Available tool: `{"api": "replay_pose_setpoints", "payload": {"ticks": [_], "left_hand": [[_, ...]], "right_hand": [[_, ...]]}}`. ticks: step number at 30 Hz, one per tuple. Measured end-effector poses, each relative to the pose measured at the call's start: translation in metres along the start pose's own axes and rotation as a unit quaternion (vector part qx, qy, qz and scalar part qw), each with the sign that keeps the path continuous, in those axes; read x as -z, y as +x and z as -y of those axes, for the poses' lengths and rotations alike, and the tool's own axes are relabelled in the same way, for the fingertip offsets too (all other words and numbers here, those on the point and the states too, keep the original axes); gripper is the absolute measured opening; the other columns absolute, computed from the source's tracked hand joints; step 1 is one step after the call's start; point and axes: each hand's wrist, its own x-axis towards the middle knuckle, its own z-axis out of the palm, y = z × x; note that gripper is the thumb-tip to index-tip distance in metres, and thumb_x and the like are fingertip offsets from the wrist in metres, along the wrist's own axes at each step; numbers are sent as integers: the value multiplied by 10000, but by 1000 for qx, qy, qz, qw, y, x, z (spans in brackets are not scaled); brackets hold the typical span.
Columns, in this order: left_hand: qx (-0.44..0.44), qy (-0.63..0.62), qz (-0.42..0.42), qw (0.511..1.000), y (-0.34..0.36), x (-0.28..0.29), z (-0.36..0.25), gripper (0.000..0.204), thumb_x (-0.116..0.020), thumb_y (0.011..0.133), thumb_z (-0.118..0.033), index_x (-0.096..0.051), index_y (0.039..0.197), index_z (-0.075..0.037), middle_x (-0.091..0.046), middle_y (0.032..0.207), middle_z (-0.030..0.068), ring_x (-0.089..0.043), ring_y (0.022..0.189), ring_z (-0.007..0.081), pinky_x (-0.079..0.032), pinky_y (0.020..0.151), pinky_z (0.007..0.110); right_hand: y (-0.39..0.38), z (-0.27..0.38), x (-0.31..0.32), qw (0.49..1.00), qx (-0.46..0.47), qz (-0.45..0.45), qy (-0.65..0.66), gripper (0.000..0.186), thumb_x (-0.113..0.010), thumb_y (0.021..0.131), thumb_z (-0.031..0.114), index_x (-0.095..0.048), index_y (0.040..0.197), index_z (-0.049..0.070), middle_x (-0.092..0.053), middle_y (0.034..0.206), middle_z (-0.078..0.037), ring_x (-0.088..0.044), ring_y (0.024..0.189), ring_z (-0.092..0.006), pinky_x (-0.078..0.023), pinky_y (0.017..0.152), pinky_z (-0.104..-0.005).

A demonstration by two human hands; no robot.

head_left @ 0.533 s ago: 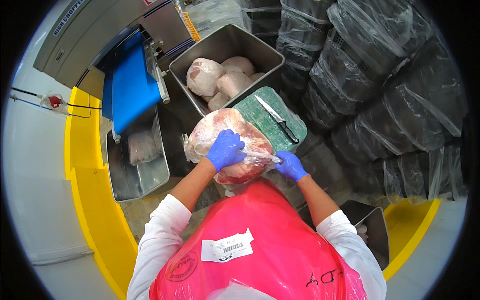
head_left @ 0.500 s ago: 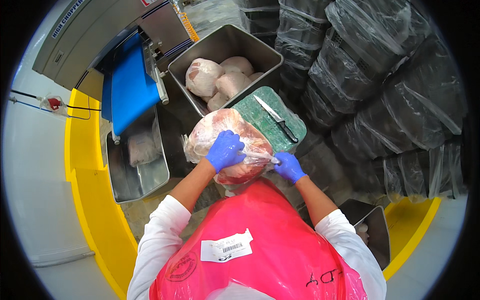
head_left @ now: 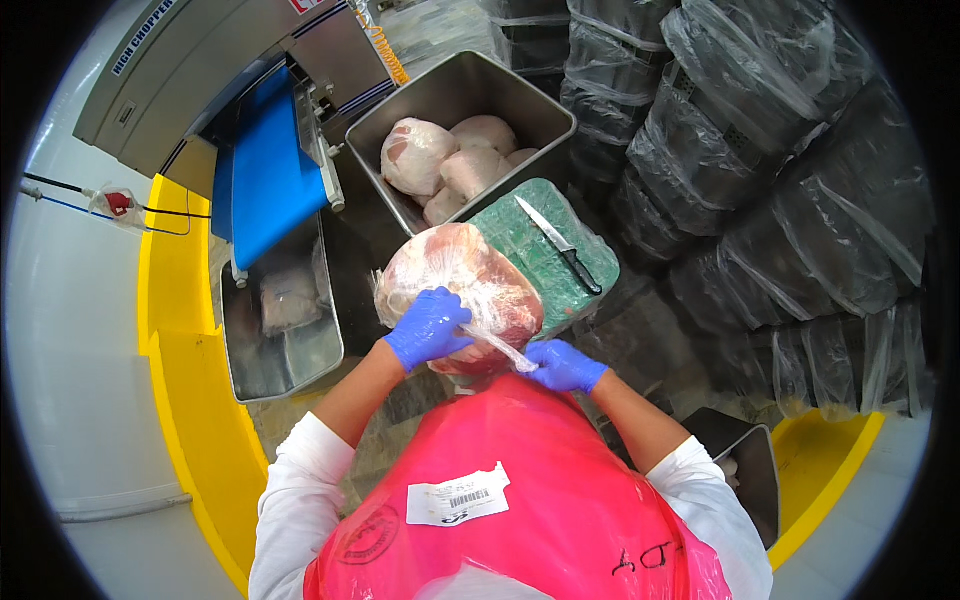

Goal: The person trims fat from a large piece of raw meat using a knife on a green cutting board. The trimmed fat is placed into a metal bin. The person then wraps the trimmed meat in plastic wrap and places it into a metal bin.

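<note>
A large piece of meat [head_left: 440, 262] wrapped in clear plastic lies in front of me, against the near left side of a green plastic-covered block [head_left: 560, 235]. My left hand [head_left: 430, 328], in a blue glove, is closed on the base of the twisted plastic bag neck [head_left: 497, 346], close to the meat. The neck stretches across to my right hand [head_left: 563, 366], also blue-gloved, whose fingers are wrapped round its end. On the green block rests a knife [head_left: 566, 250] with a black handle, its blade pointing away and to the left.
Beyond the meat stands a steel bin [head_left: 545, 140] holding several wrapped meat pieces. At left, a blue conveyor belt [head_left: 270, 170] slopes from a machine above another steel bin [head_left: 335, 350]. Plastic-covered dark crates [head_left: 790, 240] stack up at right. A third bin [head_left: 765, 480] stands low right.
Both hands have come nearer to my body, the left also shifting left. The bag neck is now stretched at a downward slant between them. The view has shifted slightly.
</note>
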Motion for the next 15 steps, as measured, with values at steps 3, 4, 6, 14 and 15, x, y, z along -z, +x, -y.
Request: {"api": "replay_pose_setpoints", "payload": {"ticks": [3, 4, 6, 14, 15], "left_hand": [[53, -42, -64, 996, -19, 5, 10, 508, -847, 784, -312, -698, 1228, -116, -652, 1221, 170, -601, 1181, 396, -471, 1021, 500], [72, -29, -116, 990, -26, 10, 11, 599, -857, 785, -305, -661, 1317, -115, -622, 1312, 194, -577, 1244, 410, -456, 1065, 501], [129, -31, -161, 978, -42, 10, 23, 778, -865, 789, -312, -547, 1470, -112, -523, 1469, 242, -521, 1338, 440, -425, 1129, 506], [297, -208, -217, 906, -71, -63, 91, 1126, -918, 766, -416, -309, 1607, 19, -342, 1633, 308, -355, 1517, 434, -324, 1240, 482], [305, -243, -225, 893, -65, -66, 102, 1132, -916, 774, -419, -299, 1607, 37, -342, 1635, 305, -345, 1530, 417, -315, 1247, 473]], "right_hand": [[4, 12, 28, 997, 12, -6, 71, 278, -617, 1040, 301, -725, 1035, 44, -696, 923, -146, -684, 844, -305, -536, 804, -420], [2, 4, 24, 988, -11, -75, 131, 273, -614, 1046, 286, -720, 1045, 34, -693, 902, -117, -679, 841, -279, -537, 799, -407], [1, -14, 10, 946, -56, -207, 245, 263, -608, 1058, 258, -710, 1064, 15, -688, 860, -60, -667, 834, -228, -540, 789, -379], [-7, -22, -50, 909, -220, -148, 322, 289, -596, 1077, 303, -673, 985, 40, -691, 852, -31, -646, 780, -135, -536, 736, -312], [-3, -27, -57, 903, -263, -76, 331, 341, -637, 1054, 360, -706, 1058, 26, -719, 839, -80, -671, 725, -189, -543, 680, -366]]}}
